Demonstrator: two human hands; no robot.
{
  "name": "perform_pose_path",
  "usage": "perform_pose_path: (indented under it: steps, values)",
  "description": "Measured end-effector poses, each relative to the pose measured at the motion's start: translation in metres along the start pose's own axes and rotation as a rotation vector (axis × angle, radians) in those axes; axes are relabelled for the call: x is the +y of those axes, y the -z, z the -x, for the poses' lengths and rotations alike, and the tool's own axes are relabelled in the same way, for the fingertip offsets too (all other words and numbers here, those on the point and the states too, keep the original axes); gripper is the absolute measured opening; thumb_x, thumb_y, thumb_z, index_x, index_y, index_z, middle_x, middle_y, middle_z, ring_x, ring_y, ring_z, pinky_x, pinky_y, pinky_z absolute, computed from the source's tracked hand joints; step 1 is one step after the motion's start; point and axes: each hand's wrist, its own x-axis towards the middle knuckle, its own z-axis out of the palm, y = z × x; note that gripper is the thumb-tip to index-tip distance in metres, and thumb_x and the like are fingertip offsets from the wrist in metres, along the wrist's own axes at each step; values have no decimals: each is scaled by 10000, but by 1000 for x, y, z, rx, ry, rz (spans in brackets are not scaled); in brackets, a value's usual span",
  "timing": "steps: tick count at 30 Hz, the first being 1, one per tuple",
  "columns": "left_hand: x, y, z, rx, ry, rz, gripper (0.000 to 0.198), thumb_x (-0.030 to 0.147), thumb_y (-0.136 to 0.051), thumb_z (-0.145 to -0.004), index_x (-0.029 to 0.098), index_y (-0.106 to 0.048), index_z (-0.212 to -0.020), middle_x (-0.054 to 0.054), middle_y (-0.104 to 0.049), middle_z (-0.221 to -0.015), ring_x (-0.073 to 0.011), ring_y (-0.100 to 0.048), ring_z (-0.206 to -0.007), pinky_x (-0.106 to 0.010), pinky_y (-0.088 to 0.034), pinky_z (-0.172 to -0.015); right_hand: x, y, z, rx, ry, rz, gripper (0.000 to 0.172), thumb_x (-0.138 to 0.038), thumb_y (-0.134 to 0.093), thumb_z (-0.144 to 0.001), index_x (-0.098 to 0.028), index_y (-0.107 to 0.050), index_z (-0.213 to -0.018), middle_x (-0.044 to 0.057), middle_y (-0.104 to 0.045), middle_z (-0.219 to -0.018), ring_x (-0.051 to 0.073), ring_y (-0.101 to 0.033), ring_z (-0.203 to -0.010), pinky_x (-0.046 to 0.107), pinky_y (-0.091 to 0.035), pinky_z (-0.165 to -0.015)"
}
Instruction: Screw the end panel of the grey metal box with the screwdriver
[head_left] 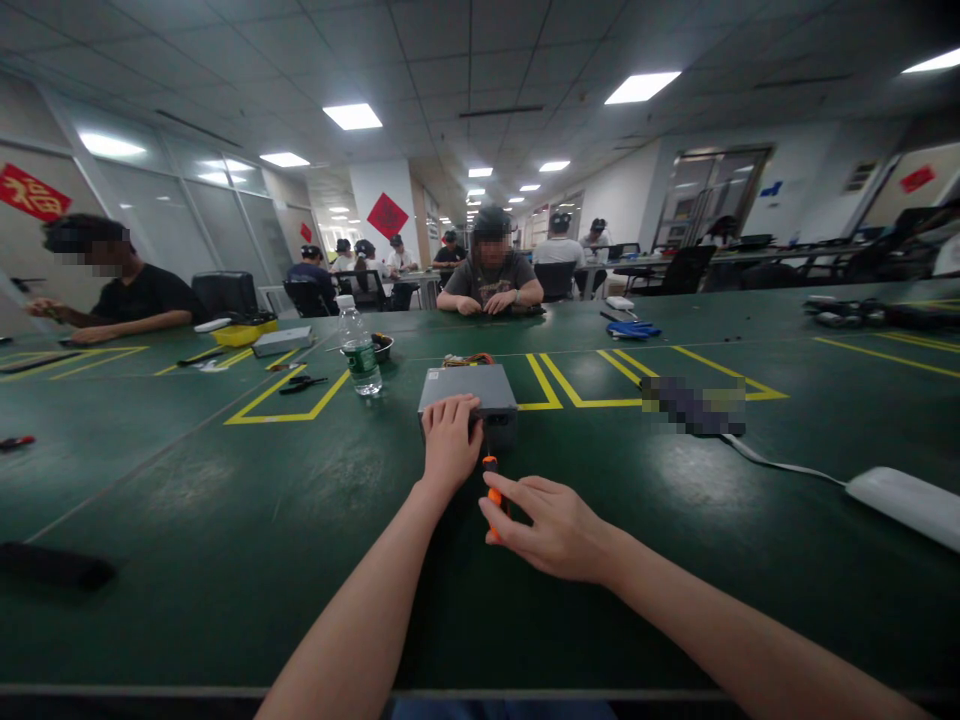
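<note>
A grey metal computer power supply [469, 383] sits on the green table in front of me, its coloured cables [469, 360] bunched behind it. My left hand [451, 440] grips its near left part, fingers over the top and thumb down the front face. Between the thumb and fingers of my right hand [551, 525] is an orange and black screwdriver [494, 497]. Its shaft points away from me at the front face of the power supply, below the thumb of my left hand. Whether the tip sits in a screw is too small to tell.
A water bottle [361, 350] stands left of the power supply, beside a small bowl [382, 347]. To the right lie a blurred dark object [694, 405] and a white power strip [904, 505] with its cable. A black object [56, 567] lies at left. People sit across and at left.
</note>
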Motion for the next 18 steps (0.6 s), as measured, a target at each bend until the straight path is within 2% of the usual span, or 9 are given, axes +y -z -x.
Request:
perform_pose_path:
  steps: [2,4,6,8,10,15,18]
  values:
    - [0,0,0,5,-6,0,266,208,-502,-807,235,-524,-1071,-44,-569,-1152,-234,-453,-1076,-402,-286,-950,1,0,-1,54,-7,6,169,-290,-523,-853,-135,-566,-903,161,-617,-1032,148,-603,-720,275,-491,-658]
    - [0,0,0,13,-8,0,263,205,-505,-806,235,-525,-1066,-43,-572,-1147,-228,-454,-1074,-396,-289,-946,2,0,0,73,-17,10,165,-292,-528,-851,-131,-560,-856,155,-621,-1016,141,-595,-700,270,-490,-651]
    - [0,0,0,12,-6,1,259,205,-507,-806,234,-527,-1063,-42,-571,-1147,-226,-457,-1072,-394,-290,-946,2,0,1,39,-9,9,167,-272,-515,-857,-139,-554,-950,160,-601,-1053,154,-601,-773,278,-491,-696]
    - [-1,-1,0,6,-6,3,257,206,-507,-807,232,-527,-1062,-43,-569,-1149,-224,-458,-1074,-392,-290,-947,2,-1,3,-26,9,9,247,-225,-498,-857,-172,-513,-1097,168,-568,-1110,170,-597,-850,293,-486,-735]
    - [-1,-1,0,6,-9,6,259,206,-506,-808,230,-525,-1065,-44,-569,-1148,-223,-457,-1077,-390,-290,-948,2,-2,4,-57,19,23,307,-189,-492,-850,-186,-482,-1157,172,-556,-1122,175,-595,-864,300,-482,-743]
    - [0,0,0,19,-12,7,256,205,-506,-812,231,-525,-1066,-39,-575,-1135,-218,-455,-1072,-388,-284,-949,4,-6,2,63,-8,62,134,-250,-525,-849,-137,-544,-918,139,-610,-985,135,-581,-690,265,-475,-632]
    - [0,0,0,20,-9,5,257,205,-515,-806,234,-527,-1060,-35,-577,-1131,-220,-459,-1064,-388,-289,-939,3,-6,3,40,-12,38,140,-260,-524,-849,-143,-539,-927,144,-601,-1014,153,-592,-766,269,-482,-679]
